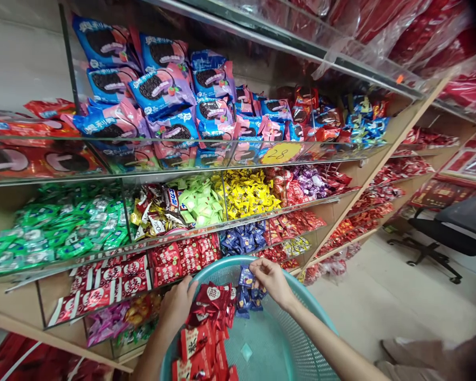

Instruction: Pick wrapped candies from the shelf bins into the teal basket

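Note:
A round teal plastic basket (315,312) with slotted walls stands in front of me. My left hand (179,299) is closed around its left rim. Over the far side of the basket, my right hand (270,278) pinches a small dark-blue candy packet (246,276) between thumb and fingers. Just below, several matching blue packets (244,300) lie against the inner wall. Red candy packets (198,341) fill the basket's left side, some dark red and some with cream labels. Behind the rim, more blue packets (244,238) sit in a shelf compartment.
Clear-fronted shelves hold blue-and-pink cookie packs (162,90), green candies (71,222) and yellow candies (248,193). A yellow tag (281,153) reads 28. Red-and-white packets (103,286) lie lower left. An office chair (444,227) stands right; clothed legs (420,352) show lower right.

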The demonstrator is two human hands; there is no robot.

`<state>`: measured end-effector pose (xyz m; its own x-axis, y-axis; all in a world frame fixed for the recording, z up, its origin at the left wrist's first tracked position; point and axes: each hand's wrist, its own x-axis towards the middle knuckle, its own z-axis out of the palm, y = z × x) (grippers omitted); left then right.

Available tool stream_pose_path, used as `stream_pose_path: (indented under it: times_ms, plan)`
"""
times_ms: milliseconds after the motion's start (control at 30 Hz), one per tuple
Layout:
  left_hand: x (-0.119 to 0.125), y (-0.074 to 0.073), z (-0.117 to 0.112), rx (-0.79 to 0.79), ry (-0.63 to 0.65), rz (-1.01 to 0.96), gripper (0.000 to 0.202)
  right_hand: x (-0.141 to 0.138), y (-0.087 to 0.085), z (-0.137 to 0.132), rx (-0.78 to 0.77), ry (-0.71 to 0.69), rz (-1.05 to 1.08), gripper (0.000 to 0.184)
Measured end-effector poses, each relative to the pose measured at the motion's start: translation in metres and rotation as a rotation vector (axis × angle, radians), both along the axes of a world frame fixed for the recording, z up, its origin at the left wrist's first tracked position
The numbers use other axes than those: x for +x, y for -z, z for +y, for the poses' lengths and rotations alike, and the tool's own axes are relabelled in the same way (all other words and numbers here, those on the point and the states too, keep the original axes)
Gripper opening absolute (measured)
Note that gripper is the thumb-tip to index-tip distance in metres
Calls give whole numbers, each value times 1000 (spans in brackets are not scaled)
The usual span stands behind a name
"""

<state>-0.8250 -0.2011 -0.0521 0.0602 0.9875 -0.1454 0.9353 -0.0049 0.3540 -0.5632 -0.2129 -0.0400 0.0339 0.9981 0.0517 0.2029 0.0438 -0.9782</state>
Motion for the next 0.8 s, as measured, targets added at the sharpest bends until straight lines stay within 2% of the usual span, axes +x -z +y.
stream_pose_path:
  times_ms: [167,267,500,700,800]
  plan:
    - [3,-7,-1,-10,-3,20,45,9,25,8,-10,-13,-220,23]
    - [4,-10,-2,-20,-10,34,44,7,30,12,-4,-53,-343,21]
    - [3,-12,-2,-32,-2,10,46,-14,24,29,15,-110,-711,14]
    - [3,-14,-1,-25,-7,3,47,-22,24,35,10,-58,-791,7]
    - [1,-12,1,-14,-7,-3,47,-10,16,35,72,-77,-808,16]
